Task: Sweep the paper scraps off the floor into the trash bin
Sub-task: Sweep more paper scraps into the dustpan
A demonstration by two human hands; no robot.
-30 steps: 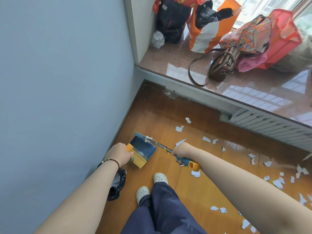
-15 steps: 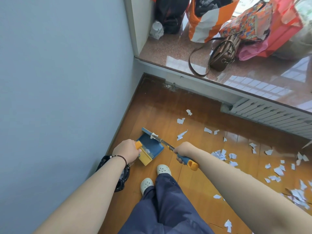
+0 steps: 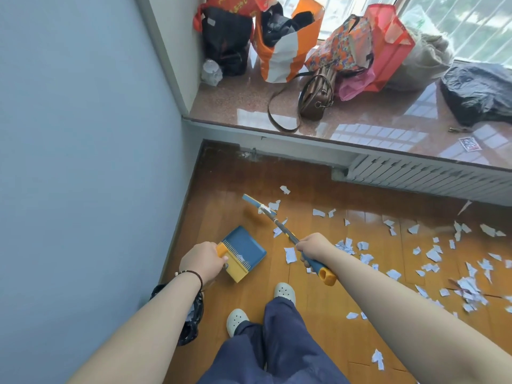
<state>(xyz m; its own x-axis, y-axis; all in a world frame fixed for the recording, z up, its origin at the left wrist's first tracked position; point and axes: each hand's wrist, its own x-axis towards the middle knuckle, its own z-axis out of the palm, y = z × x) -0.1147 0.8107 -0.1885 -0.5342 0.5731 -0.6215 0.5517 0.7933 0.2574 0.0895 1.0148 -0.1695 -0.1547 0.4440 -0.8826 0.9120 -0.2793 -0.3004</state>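
My left hand (image 3: 203, 261) grips the yellow handle of a blue dustpan (image 3: 243, 249), which sits low over the wooden floor with a scrap or two inside. My right hand (image 3: 314, 246) holds a small broom (image 3: 279, 221) by its blue and yellow handle. The broom head points away toward the wall corner, apart from the pan. White paper scraps (image 3: 432, 256) lie scattered over the floor, mostly to the right. A black-lined trash bin (image 3: 194, 320) stands by the blue wall under my left forearm, partly hidden.
The blue wall (image 3: 83, 162) closes the left side. A polished stone ledge (image 3: 360, 126) at the back carries several bags and a brown handbag (image 3: 315, 95). A white radiator (image 3: 429, 176) runs under it. My feet in white clogs (image 3: 285, 291) stand behind the dustpan.
The broom head has lifted out of the dustpan and swung away toward the far floor. The dustpan has stayed in my left hand near the wall.
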